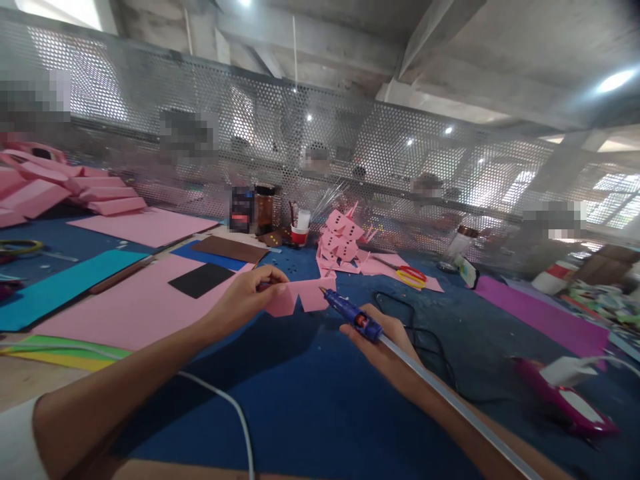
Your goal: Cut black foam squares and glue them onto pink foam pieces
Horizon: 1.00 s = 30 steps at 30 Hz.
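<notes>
Between the fingers of my left hand (255, 293) is the left end of a small folded pink paper piece (313, 295) with a V-shaped notch in its lower edge. My right hand (387, 343) is wrapped round a blue hot glue gun (353, 315), whose long clear glue stick (440, 393) runs back over the forearm. The gun's nozzle is at the paper's right end; whether it touches I cannot tell. Just behind stands a stacked pink paper model (341, 240) with black dots. Red-and-yellow scissors (411, 276) lie right of it on pink paper.
Pink sheets (140, 293), a black piece (200, 280) and a teal strip (65, 287) lie left. Folded pink pieces (65, 183) are piled far left. A brown jar (265, 210) and a cup (300, 232) stand behind. Black cable (440, 353) and a magenta power strip (565, 397) lie right.
</notes>
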### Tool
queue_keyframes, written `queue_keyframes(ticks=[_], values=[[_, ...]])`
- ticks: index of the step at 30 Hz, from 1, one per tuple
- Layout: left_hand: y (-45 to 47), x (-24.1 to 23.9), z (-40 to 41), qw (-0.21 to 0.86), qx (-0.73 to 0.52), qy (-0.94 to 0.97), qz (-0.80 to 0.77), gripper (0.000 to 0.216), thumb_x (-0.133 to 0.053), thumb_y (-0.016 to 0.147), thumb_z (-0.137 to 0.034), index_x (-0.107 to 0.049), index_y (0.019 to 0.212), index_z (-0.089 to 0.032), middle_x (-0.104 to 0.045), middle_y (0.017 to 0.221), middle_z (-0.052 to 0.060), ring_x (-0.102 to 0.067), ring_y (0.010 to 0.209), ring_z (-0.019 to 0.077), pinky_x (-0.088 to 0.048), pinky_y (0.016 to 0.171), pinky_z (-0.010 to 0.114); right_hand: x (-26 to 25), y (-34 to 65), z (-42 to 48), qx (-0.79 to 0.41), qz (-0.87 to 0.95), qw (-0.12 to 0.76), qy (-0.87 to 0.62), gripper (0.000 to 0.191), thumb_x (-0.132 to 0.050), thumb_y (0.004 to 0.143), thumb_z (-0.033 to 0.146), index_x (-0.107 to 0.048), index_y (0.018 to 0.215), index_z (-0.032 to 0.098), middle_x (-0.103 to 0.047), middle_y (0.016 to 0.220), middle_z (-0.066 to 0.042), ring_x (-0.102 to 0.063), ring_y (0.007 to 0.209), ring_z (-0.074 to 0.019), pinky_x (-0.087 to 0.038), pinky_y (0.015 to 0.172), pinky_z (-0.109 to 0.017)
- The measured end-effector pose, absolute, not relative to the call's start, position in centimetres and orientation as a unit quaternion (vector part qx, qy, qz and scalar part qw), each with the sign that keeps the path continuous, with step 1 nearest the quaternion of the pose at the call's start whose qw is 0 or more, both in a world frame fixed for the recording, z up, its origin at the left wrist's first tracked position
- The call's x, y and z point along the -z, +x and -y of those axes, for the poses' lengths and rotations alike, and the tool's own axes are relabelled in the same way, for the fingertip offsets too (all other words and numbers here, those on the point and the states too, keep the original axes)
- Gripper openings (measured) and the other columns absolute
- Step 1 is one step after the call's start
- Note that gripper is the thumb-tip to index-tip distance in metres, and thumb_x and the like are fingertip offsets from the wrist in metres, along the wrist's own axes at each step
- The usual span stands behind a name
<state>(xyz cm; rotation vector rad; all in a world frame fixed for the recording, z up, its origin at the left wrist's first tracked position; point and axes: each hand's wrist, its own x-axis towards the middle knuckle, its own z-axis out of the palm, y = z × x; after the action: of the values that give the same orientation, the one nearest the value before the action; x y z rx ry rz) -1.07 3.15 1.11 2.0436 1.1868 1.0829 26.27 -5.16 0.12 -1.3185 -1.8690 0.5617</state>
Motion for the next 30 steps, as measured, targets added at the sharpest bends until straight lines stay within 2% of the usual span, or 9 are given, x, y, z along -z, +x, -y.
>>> queue_keyframes(ticks=[30], values=[[-0.99,-1.21,-3.04,0.269,-0.403,0.752,-0.447,0.024,-0.054,0.082,-0.037,-0.065,0.091,-0.018,-0.067,0.085,0.003,-0.060,0.077,0.0191,-0.046,0.067,0.028,-0.05,26.34,4.94,-0.175,0.742,0.365,-0.534,0.026,-0.061,0.085,0.046,-0.054,0.085,0.021,-0.051,0.066,0.005,-0.045,0.056,-0.0108,-0.032,0.050,-0.022]])
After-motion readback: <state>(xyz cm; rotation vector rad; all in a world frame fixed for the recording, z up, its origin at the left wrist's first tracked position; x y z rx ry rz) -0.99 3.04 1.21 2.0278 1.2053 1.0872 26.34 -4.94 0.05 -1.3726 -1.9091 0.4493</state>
